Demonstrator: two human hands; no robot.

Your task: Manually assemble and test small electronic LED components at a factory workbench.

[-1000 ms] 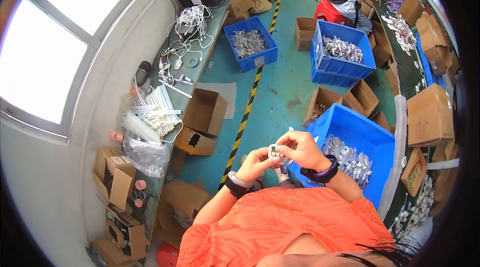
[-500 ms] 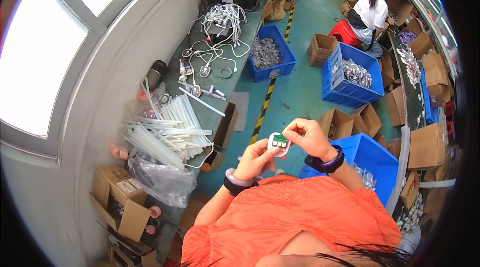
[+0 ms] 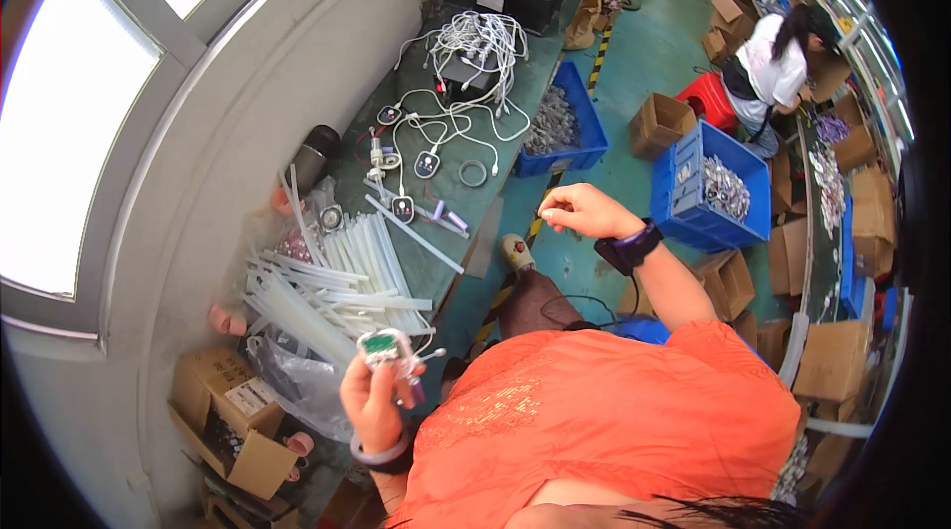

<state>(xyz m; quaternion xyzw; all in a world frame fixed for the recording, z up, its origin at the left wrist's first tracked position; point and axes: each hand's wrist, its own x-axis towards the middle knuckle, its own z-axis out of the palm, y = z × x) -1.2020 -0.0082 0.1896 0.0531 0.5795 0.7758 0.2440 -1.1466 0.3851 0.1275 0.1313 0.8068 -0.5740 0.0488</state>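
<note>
My left hand [image 3: 370, 408] grips a small white rounded device [image 3: 400, 339] whose shell is open, with a green circuit board [image 3: 378, 343] facing up. White plug-like ends and a purplish piece, blurred, hang beside its fingers. My right hand [image 3: 591, 210] is raised above the floor beyond the bench edge. Its fingers are curled together, and whatever they may hold cannot be made out. On the bench [image 3: 507, 148] nearest my left hand lie a heap of translucent white tubes [image 3: 371, 257] and a clear plastic bag [image 3: 312, 390].
Tangled white cables [image 3: 478, 44], small wired devices [image 3: 427, 164], a grey ring [image 3: 473, 173] and purple cylinders [image 3: 455, 219] lie on the bench. Blue crates [image 3: 684, 194] and cardboard boxes [image 3: 662, 125] stand on the floor. A co-worker [image 3: 768, 68] sits at the far right.
My hands have parted. The left has moved left and down with the device, towards the tubes; the right has moved up, off the device. My view has shifted, and my leg now shows.
</note>
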